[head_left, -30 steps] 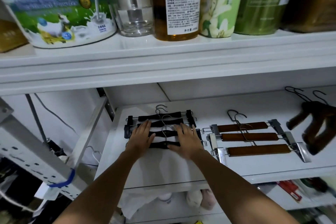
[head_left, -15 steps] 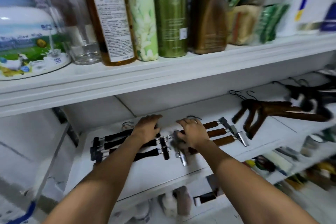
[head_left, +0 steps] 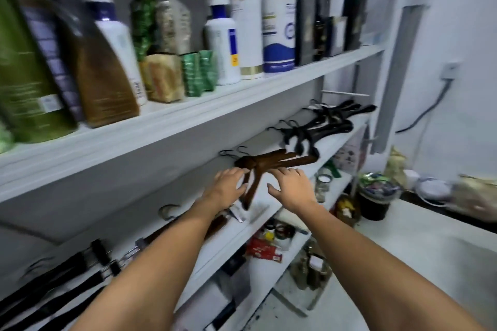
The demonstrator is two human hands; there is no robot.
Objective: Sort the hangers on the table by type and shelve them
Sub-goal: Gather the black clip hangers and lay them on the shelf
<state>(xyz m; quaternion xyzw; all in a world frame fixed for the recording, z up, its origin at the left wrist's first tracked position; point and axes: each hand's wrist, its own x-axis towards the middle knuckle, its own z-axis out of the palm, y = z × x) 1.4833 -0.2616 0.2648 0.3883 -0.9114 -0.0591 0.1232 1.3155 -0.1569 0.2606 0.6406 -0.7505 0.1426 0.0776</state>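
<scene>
Hangers: curved brown wood | left hand, right hand: grip wide, splayed

The wooden hangers were dark brown; the far hangers and clip hangers black; the shelf white; the foil packets green.

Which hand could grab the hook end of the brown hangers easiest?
Probably left: the left hand is right beside the brown wooden hangers' hook end, while the right hand is farther along their arms.
</scene>
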